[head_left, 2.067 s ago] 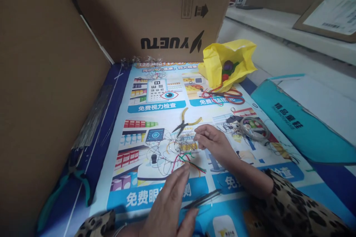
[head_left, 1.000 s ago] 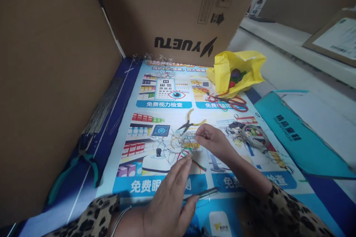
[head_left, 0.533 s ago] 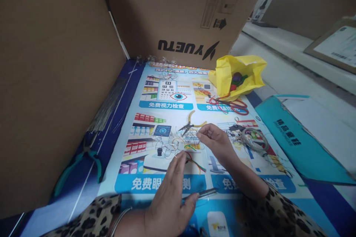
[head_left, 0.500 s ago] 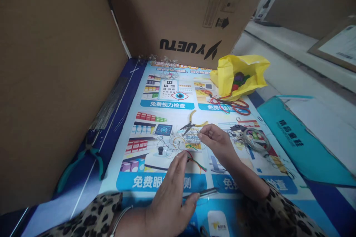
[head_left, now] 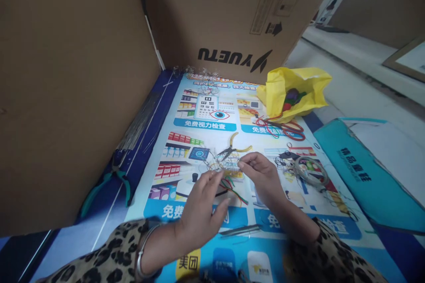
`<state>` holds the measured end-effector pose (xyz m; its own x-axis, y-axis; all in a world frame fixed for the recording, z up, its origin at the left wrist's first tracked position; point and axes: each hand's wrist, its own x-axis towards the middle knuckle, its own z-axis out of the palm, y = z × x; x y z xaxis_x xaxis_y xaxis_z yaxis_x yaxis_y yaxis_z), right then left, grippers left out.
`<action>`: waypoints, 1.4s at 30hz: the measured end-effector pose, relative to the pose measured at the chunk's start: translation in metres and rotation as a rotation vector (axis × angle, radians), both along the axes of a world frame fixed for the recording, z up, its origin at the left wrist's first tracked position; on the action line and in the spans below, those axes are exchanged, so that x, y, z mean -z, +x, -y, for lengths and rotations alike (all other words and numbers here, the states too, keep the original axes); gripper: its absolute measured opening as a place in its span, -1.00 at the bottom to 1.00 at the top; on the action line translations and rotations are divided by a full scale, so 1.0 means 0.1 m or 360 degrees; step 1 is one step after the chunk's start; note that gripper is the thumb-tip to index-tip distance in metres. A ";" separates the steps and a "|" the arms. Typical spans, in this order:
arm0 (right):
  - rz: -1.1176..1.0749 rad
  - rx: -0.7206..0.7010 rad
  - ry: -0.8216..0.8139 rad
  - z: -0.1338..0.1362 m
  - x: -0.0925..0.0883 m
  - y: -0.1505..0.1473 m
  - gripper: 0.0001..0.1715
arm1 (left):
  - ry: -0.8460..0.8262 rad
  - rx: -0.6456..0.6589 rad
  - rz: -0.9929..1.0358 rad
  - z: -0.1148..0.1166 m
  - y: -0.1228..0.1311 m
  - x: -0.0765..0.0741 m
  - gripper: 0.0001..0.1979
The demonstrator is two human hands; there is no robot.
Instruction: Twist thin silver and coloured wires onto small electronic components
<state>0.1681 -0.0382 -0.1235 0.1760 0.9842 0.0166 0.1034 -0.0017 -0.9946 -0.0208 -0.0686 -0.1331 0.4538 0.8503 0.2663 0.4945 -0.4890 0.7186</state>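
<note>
1. Lower center: slim dark metal rods (head_left: 241,230) lying on the printed sheet (head_left: 212,138), beyond its row of logos.
2. Left hand (head_left: 201,212), below center: thumb and fingers spread apart, fingertips at the near edge of the wire tangle (head_left: 229,161). A bangle (head_left: 140,258) circles the wrist.
3. Right hand (head_left: 262,177), right of center: thumb and forefinger pinched together on the right edge of the same tangle, which lies mid-frame. The two hands are apart.
4. Red and green strands (head_left: 235,191), between the hands.
5. Left of center: teal-handled pliers (head_left: 115,169), jaws toward a bundle of straight wires (head_left: 137,124).
6. Right: teal box (head_left: 352,177), dark characters on its side, a white surface toward the right edge; nearer the center, a ring-shaped coil (head_left: 322,180) among loose wire.
7. Center: yellow-handled pliers (head_left: 231,149), just beyond the tangle.
8. Upper right of center: yellow bag (head_left: 274,90), mouth agape, containing dark purple, red and green items (head_left: 292,94), not identifiable. Red-handled scissors (head_left: 294,130) lie before it.
9. Top: upright cardboard panels (head_left: 232,13), inverted lettering on the farther; fine wire clusters (head_left: 209,77) at its foot.
</note>
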 end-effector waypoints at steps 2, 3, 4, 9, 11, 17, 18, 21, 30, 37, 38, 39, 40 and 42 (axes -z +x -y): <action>-0.0015 0.0017 0.0022 -0.01 0.00 -0.02 -0.85 | 0.0061 -0.0017 0.0097 -0.10 0.01 0.00 -0.62; -0.0014 0.0034 0.0035 -0.01 0.01 -0.03 -0.85 | 0.0083 -0.0014 0.0164 -0.15 0.02 -0.01 -0.67; -0.0021 0.0057 0.0047 -0.02 0.01 -0.04 -0.86 | 0.0110 -0.0043 0.0243 -0.19 0.03 -0.01 -0.71; -0.0278 0.0178 0.0111 -0.05 0.01 -0.14 -0.84 | -0.0032 -0.0265 0.0423 -0.36 0.07 -0.10 -0.82; -0.0406 0.0159 0.0108 -0.07 0.00 -0.16 -0.82 | -0.0117 -0.0358 0.0468 -0.39 0.09 -0.15 -0.82; -0.0603 -0.0025 0.0083 -0.09 -0.03 -0.14 -0.79 | -0.0555 -0.0582 0.0698 -0.46 0.14 -0.23 -0.80; -0.0617 -0.0053 0.0076 -0.09 -0.04 -0.13 -0.79 | -0.0592 -0.0583 0.0735 -0.47 0.14 -0.24 -0.79; -0.0642 -0.0117 0.0036 -0.10 -0.04 -0.12 -0.77 | -0.0598 -0.0529 0.0766 -0.49 0.14 -0.25 -0.77; -0.0318 -0.0129 0.0019 -0.09 -0.05 -0.08 -0.82 | -0.0464 -0.0391 0.0648 -0.49 0.10 -0.26 -0.85; 0.1049 -0.0002 0.0862 -0.07 -0.10 -0.02 -0.78 | -0.0340 -0.0398 0.0563 -0.48 0.11 -0.27 -0.87; 0.1177 -0.0060 0.0948 -0.07 -0.12 -0.01 -0.74 | -0.0328 -0.0393 0.0550 -0.48 0.11 -0.27 -0.87; 0.1309 -0.0112 0.0990 -0.07 -0.13 0.00 -0.69 | -0.0315 -0.0387 0.0539 -0.48 0.11 -0.27 -0.87; 0.1445 -0.0153 0.1000 -0.08 -0.15 0.00 -0.65 | -0.0303 -0.0379 0.0531 -0.48 0.10 -0.26 -0.87; 0.1684 -0.0215 0.0979 -0.08 -0.17 0.02 -0.60 | -0.0286 -0.0365 0.0518 -0.48 0.10 -0.25 -0.86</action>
<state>0.1698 -0.0299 -0.1066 -0.3087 0.7716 0.5561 0.8218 0.5107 -0.2524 -0.0108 -0.0204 -0.1085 0.1650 0.9653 0.2026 0.3093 -0.2457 0.9187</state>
